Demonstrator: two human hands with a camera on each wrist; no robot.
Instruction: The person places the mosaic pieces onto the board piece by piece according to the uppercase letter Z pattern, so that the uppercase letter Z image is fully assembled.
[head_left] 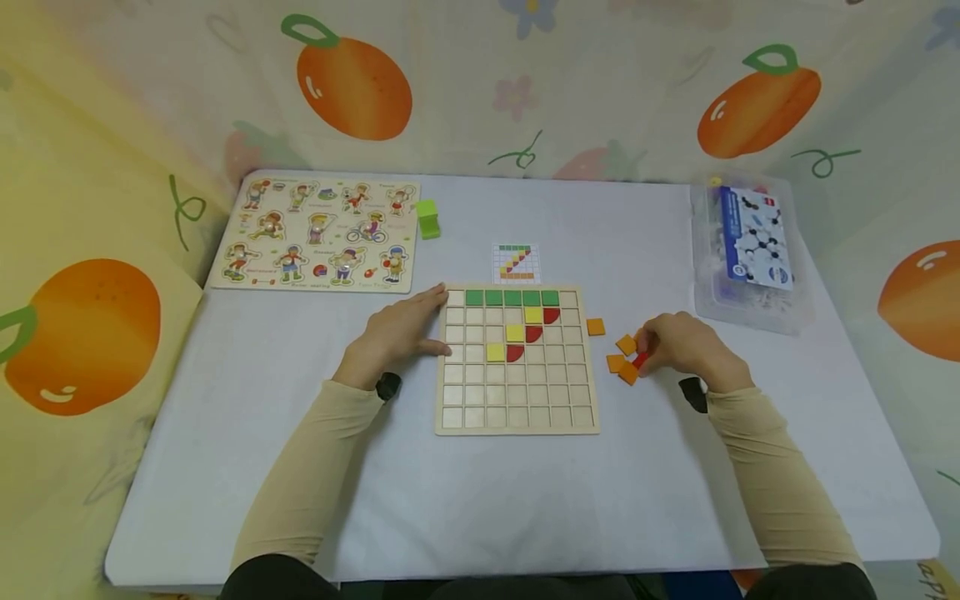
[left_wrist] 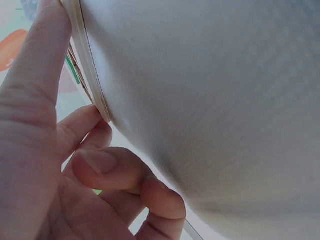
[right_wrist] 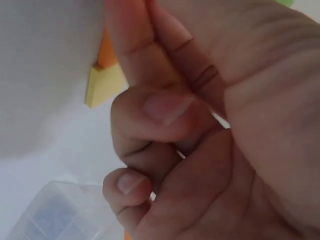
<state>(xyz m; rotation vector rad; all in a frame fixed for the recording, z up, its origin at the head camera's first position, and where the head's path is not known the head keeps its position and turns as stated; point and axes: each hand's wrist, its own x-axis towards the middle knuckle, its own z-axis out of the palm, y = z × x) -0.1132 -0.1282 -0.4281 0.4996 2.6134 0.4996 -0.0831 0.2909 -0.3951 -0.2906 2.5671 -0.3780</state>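
Bracing the board (head_left: pixel 517 432) with the left hand (head_left: pixel 393 333), not really clutching anything, just resting the fingertips near the corner between 10 and 11 o'clock and the thumb at about 9 on the rim. Curling some of those other fingers loosely too, going by the left wrist view. Pinching a red piece (head_left: pixel 640 361) with the right hand (head_left: pixel 682 346), out at 3 o'clock from the board, but mostly covering it up, so not making out its shape. Seeing four orange pieces (head_left: pixel 627 374) lying between the board and that hand, counting three bunched by the fingertips and one just beside the board's edge at around 2. On the board itself, spotting five green squares (head_left: pixel 513 297) lining the top row at 12, plus three yellow squares (head_left: pixel 514 333) stepping down toward 8 o'clock, each pairing up with a red quarter-round (head_left: pixel 534 334) on its 3 o'clock side. Looking past the board, finding a pattern card (head_left: pixel 516 263) lying just off its edge at 12, green blocks (head_left: pixel 428 225) sitting at 11, a picture puzzle (head_left: pixel 296 242) lying at 10, and a clear box (head_left: pixel 705 296) sitting at 2, all sharing the white table (head_left: pixel 517 508).
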